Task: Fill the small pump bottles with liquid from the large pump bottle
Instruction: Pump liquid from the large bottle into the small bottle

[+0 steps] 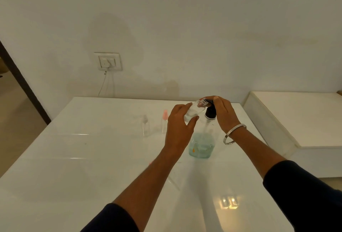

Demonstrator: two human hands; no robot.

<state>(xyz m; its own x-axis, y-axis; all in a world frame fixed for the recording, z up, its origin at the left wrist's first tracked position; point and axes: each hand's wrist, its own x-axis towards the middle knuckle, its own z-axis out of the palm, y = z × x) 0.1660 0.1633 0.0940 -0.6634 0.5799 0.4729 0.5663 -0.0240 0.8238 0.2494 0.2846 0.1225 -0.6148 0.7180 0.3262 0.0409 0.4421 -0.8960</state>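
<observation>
The large pump bottle (201,144) stands upright on the white table (92,157); it is clear, with pale green liquid in its lower part and a black pump head. My right hand (223,113) lies over that pump head, fingers curled around it. My left hand (180,126) grips a small clear bottle (194,112), cap off, tilted with its open neck right at the pump's spout. Two more small bottles stand to the left: a clear one (146,125) with a clear pump and one with a pink pump (164,120).
A white wall rises behind the table, with a switch plate (108,61) and a hanging cable. A lower white surface (296,120) stands to the right of the table. A thin clear pump tube (174,181) lies under my left forearm.
</observation>
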